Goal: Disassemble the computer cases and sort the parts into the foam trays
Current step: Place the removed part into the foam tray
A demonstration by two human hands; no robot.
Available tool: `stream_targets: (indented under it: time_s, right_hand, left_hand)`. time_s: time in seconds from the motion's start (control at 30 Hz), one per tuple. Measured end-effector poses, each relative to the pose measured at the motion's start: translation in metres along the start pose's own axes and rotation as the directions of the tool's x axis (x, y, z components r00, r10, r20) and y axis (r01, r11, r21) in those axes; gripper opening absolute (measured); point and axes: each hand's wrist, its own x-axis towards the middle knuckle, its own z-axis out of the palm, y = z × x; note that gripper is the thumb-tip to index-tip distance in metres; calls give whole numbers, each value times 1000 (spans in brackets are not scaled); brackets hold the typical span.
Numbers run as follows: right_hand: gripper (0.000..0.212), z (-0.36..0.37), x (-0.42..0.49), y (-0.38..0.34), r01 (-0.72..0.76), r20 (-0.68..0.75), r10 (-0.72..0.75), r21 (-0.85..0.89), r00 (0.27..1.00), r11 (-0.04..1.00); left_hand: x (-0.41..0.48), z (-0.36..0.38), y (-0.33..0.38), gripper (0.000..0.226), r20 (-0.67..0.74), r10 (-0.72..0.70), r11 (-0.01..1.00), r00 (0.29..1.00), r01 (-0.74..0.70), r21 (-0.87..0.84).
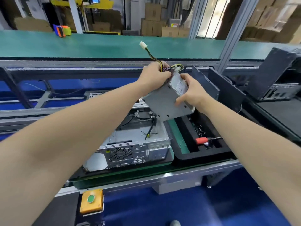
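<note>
Above the case (136, 144), right hand (192, 93) grips the metal box (164, 101), left hand (154, 74) bunches its wires (150, 53); best lower them gently.

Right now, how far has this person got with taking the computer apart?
Done: the open case has its lid off, and the power supply is out of it. In hand: the right hand holds the power supply above the open case while the left hand grips its cables. Left: it is not yet in the foam tray, where a red-handled screwdriver lies, and a second case waits at far right.
</note>
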Motion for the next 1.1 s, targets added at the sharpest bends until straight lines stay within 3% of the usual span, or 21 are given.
stream_targets:
  time_s: [0.2,0.3,0.4,0.5,0.57,0.63,0.8,0.93,1.1]
  right_hand:
    - [112,-45,19,45,-79,-146,70,-53,987,995]
    - [104,-58,29,72,-175,-207,143,-146,968,974]
    - [106,-62,39,95,-271,-182,221,-330,958,904]
    - [100,-54,48,116,-289,-126,260,-469,957,834]
    - [99,-41,55,128,-291,-101,278,-501,955,815]
    - [102,-27,63,138,-296,-86,295,-518,951,802]
    - [109,11,88,153,-334,-99,336,-540,937,772]
    - [113,36,106,166,-367,-103,380,-575,919,731]
    - [124,57,129,179,-405,-147,407,-618,901,674]
  left_hand:
    - [43,67,13,10,49,11,1000,999,-11,2]
    - [64,101,9,12,76,-27,999,997,30,-35]
    - [83,127,1,11,125,-38,998,991,45,-51]
    - [100,145,-9,18,205,-77,994,976,60,88]
    - [107,154,-18,26,280,-125,976,952,68,205]
    - [112,162,-30,20,287,-183,960,940,108,258]
    - [123,172,-64,15,269,-275,941,923,202,271]
    - [133,171,-88,24,385,-397,911,833,306,276]
    - [157,173,-119,29,477,-393,919,786,346,188]
